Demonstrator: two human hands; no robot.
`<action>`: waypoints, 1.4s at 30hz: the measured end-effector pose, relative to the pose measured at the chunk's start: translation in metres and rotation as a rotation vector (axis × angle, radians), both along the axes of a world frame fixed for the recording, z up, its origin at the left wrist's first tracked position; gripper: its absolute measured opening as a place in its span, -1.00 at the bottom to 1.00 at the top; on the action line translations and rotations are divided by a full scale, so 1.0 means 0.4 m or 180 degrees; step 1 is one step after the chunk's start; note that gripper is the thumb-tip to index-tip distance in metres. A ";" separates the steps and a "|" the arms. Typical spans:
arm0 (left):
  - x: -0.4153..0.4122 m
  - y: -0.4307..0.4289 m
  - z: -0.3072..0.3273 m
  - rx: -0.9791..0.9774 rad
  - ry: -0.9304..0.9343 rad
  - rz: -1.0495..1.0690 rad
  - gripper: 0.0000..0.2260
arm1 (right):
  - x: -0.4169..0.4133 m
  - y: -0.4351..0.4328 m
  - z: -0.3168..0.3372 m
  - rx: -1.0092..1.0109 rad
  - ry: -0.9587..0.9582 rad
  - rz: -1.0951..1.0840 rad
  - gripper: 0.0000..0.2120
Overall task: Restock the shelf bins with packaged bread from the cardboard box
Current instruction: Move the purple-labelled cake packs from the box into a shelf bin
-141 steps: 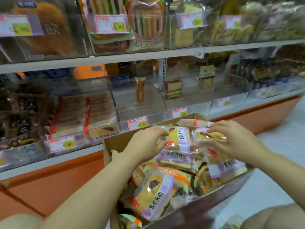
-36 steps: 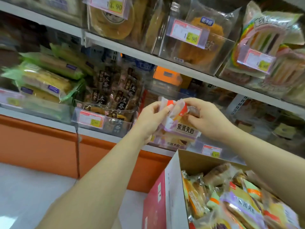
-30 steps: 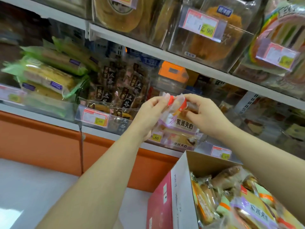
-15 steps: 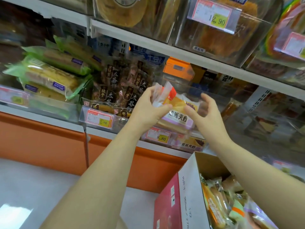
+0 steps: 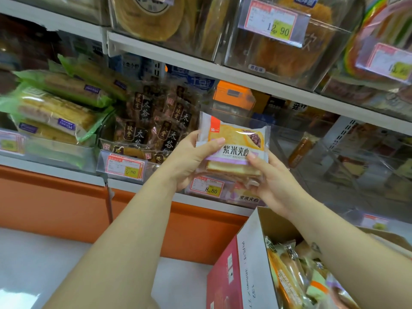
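Turned face-on since earlier, bread packet (image 5: 236, 141) sits between the hands: left hand (image 5: 189, 160) grips, right hand (image 5: 273, 182) apparently pinches.

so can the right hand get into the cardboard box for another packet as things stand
Probably not yet: the right hand grips the toast bread packet with the left hand. The cardboard box below is open-topped, so nothing else blocks it.

Glossy plastic wrapper on the bread pack (image 5: 234, 141); clear shiny plastic bin (image 5: 289, 134) at two o'clock; matt cardboard box (image 5: 252, 253) at five.
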State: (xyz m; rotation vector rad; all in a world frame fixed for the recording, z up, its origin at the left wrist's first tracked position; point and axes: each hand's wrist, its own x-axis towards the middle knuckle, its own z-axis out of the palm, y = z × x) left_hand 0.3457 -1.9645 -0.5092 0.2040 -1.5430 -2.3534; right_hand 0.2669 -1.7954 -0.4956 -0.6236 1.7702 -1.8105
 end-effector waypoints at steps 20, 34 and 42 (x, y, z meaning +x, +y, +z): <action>-0.116 -0.182 -0.006 -0.4075 -0.0729 0.1889 -0.80 | -0.286 -0.261 -0.036 -0.0406 0.0109 -0.1341 -0.91; -0.172 -0.228 -0.051 -0.4164 -0.0463 0.1790 -0.83 | -0.426 -0.356 -0.097 0.1031 0.2072 -0.1135 -0.63; -0.169 -0.227 -0.047 -0.4120 -0.0409 0.1781 -0.82 | -0.461 -0.366 -0.108 0.1797 0.2056 -0.1385 -0.42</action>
